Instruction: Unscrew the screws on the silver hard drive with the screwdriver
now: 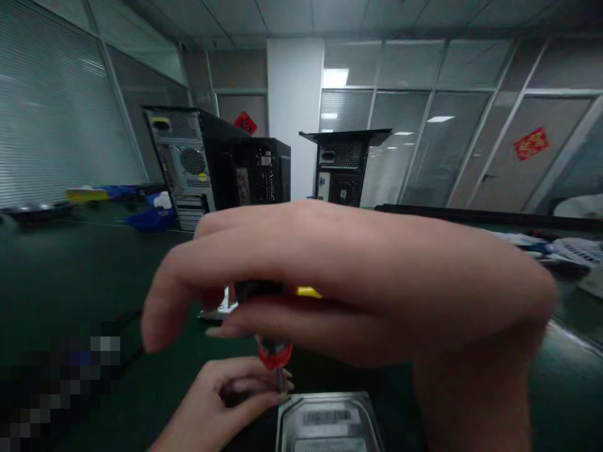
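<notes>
screwdriver [274,356], 6 o'clock: mostly behind right hand [325,257] | hard drive [325,432], 6 o'clock: cut off below, label [327,417] illegible | patch [66,392], 8 o'clock: pixelated

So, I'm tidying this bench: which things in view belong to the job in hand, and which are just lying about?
Apparently in use:
screwdriver, held in the right hand
left hand, close to the screwdriver
silver hard drive, beside the left hand

Apparently just lying about:
black computer cases
blue bin

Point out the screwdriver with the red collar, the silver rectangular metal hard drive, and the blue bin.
Screwdriver with the red collar [274,356]: head view, on the collar.
Silver rectangular metal hard drive [328,428]: head view, on its labelled face.
Blue bin [151,220]: head view, on its outer wall.
</notes>
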Demonstrator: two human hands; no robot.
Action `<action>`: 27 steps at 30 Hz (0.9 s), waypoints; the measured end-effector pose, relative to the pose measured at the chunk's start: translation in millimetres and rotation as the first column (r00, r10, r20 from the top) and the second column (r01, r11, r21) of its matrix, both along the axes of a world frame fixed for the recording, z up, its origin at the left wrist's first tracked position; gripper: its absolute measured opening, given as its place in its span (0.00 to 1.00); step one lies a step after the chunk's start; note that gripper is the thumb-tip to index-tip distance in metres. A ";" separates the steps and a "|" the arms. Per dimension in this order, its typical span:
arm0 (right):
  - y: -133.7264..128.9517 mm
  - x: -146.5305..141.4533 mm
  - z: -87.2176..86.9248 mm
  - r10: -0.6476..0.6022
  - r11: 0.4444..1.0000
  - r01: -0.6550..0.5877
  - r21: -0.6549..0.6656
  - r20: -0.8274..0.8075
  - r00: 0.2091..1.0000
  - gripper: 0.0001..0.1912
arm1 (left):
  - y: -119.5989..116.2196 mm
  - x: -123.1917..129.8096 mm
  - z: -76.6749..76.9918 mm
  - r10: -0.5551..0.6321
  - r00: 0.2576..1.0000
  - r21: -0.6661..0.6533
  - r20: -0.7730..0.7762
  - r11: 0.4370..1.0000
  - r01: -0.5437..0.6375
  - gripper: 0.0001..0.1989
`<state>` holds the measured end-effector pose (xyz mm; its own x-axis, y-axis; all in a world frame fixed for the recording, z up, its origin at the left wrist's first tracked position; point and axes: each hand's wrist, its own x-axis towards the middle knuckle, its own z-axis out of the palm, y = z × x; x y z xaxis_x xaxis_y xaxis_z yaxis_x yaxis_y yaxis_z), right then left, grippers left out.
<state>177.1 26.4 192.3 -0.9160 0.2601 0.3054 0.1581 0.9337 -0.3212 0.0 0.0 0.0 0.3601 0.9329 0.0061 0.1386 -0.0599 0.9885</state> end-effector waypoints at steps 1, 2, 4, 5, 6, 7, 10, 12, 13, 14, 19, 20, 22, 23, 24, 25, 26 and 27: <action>-0.7 0.2 -0.4 -0.004 1.000 0.004 -0.001 -0.002 1.000 0.15 | -0.7 0.9 0.5 0.003 1.000 0.006 -0.004 1.000 -0.003 0.04; -1.5 0.6 -0.8 -0.006 1.000 0.006 -0.002 -0.003 1.000 0.15 | -1.2 1.6 0.6 0.004 1.000 0.010 -0.005 1.000 -0.004 0.04; -3.7 1.8 -0.8 -0.004 1.000 0.004 -0.003 0.000 1.000 0.15 | -1.3 2.1 -0.8 0.002 1.000 0.009 -0.002 1.000 -0.002 0.04; -5.2 2.7 -0.5 -0.002 1.000 0.002 -0.002 0.002 1.000 0.15 | -0.8 1.8 -2.6 0.001 1.000 0.007 0.002 1.000 -0.001 0.05; -6.7 3.8 0.1 0.003 1.000 -0.003 -0.001 0.007 1.000 0.15 | -0.1 1.4 -4.8 -0.005 1.000 0.001 0.010 1.000 0.005 0.06; -8.1 5.0 0.9 0.012 1.000 -0.012 0.000 0.015 1.000 0.16 | 0.7 0.8 -7.2 -0.010 1.000 -0.012 0.019 1.000 0.010 0.06; -10.7 8.1 3.6 0.067 0.998 -0.068 0.003 0.068 0.995 0.17 | 2.9 -0.3 -13.5 -0.024 0.999 -0.052 0.048 0.998 0.027 0.07; -10.7 8.9 4.8 0.108 0.994 -0.109 0.006 0.092 0.990 0.18 | 3.5 -0.2 -15.4 -0.031 0.998 -0.064 0.063 0.997 0.035 0.08; -10.3 8.7 5.2 0.124 0.992 -0.125 0.010 0.095 0.988 0.19 | 3.5 -0.1 -15.7 -0.032 0.997 -0.068 0.066 0.997 0.037 0.08; -9.8 8.3 5.5 0.138 0.990 -0.139 0.013 0.093 0.986 0.19 | 3.3 -0.1 -15.6 -0.034 0.997 -0.073 0.068 0.997 0.039 0.08; -8.9 4.9 6.3 0.193 0.978 -0.200 0.060 0.107 0.975 0.19 | 3.3 -0.3 -13.0 -0.033 0.997 -0.103 0.063 0.994 0.040 0.09; -9.0 4.8 6.2 0.195 0.976 -0.204 0.073 0.111 0.974 0.19 | 3.8 -0.3 -12.5 -0.035 0.997 -0.110 0.068 0.993 0.042 0.10; -8.9 5.3 5.8 0.189 0.976 -0.198 0.087 0.104 0.976 0.18 | 5.0 -0.1 -11.8 -0.041 0.996 -0.120 0.075 0.992 0.050 0.11; -8.6 5.9 5.4 0.173 0.979 -0.181 0.092 0.093 0.981 0.18 | 5.6 -0.1 -11.6 -0.044 0.996 -0.126 0.076 0.991 0.053 0.11; -8.0 6.5 5.0 0.150 0.983 -0.158 0.097 0.082 0.985 0.17 | 6.1 -0.1 -11.3 -0.047 0.996 -0.132 0.075 0.990 0.057 0.12; -7.2 7.0 4.6 0.122 0.986 -0.129 0.104 0.068 0.990 0.15 | 6.5 -0.2 -11.0 -0.049 0.996 -0.139 0.073 0.988 0.059 0.12; -6.2 7.3 4.2 0.084 0.989 -0.090 0.118 0.053 0.995 0.14 | 6.8 -0.4 -10.6 -0.049 0.996 -0.149 0.071 0.987 0.060 0.12; -5.0 7.3 3.8 0.036 0.989 -0.041 0.142 0.038 0.999 0.13 | 6.9 -0.6 -10.0 -0.049 0.996 -0.158 0.071 0.986 0.059 0.12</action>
